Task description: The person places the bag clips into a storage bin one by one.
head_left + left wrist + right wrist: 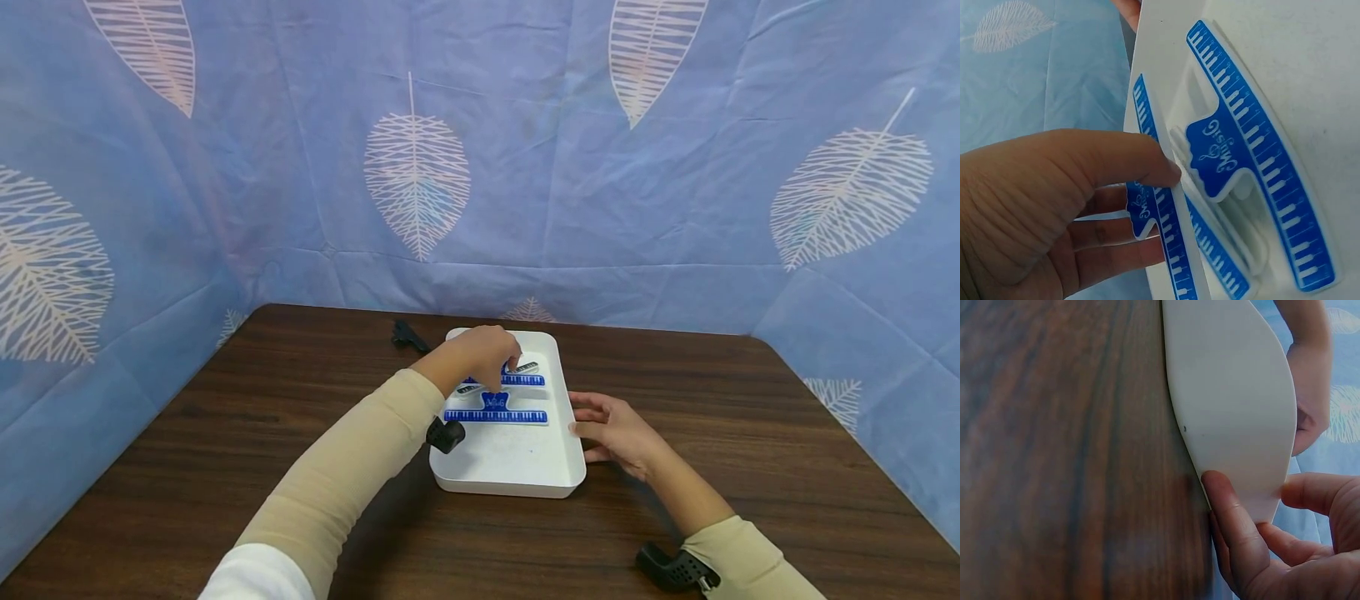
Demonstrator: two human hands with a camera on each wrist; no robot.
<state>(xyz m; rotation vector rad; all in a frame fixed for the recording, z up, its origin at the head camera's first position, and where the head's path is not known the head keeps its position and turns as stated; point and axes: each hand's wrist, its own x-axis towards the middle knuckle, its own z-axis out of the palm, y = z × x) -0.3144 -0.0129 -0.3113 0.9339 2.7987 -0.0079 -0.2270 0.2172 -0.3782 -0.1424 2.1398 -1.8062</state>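
A white tray (517, 458) lies on the table. Over its far half, my left hand (483, 354) pinches a blue-and-white music clip (1175, 259) with piano-key print between thumb and fingers. Beside it in the tray lies another such music clip (1263, 156), and a further key-printed strip (1216, 253) shows partly behind the held one. My right hand (618, 433) holds the tray's right side. In the right wrist view its thumb is at the rim and its fingers (1238, 525) lie along the outer wall.
A small black object (408, 335) lies on the dark wooden table (300, 400), behind the tray to the left. Blue cloth (525, 167) with leaf prints hangs behind the table and along both sides.
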